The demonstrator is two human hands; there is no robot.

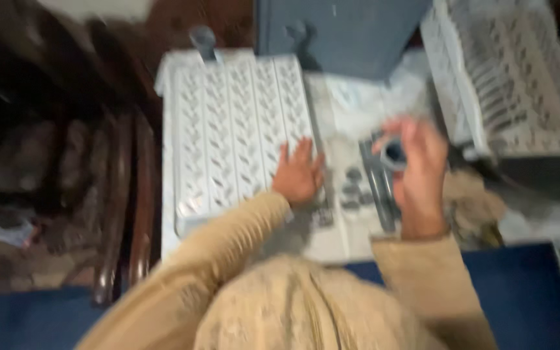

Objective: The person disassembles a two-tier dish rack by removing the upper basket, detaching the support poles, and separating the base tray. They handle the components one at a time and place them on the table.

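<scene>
Right hand [420,176] fingers are wrapping around a short grey tube piece [394,154], its open round end facing the camera, held just above the counter [348,236]. Left hand [299,174] is lying flat, fingers spread and gripping nothing, palm pressing on the right edge of a white perforated tray [231,129].

Tray is looking like moulded plastic: long rectangle, four lengthwise rows of slanted slots, raised rim (motion blur is hiding finer detail). Between the hands, several small dark grey cylindrical bits [352,189] and a couple of long dark rods [377,185] are lying on the pale counter.

A second white slotted rack [507,84] is sitting tilted at the upper right, well apart from the tube. A grey-blue box [338,32] is standing just behind the tray. Open room is tight: only the narrow strip between tray and rack.

Both sleeves [228,253] are beige, ribbed knit. Dark wooden furniture [118,194] is filling the left side; blue fabric [526,291] is running along the bottom edge.
</scene>
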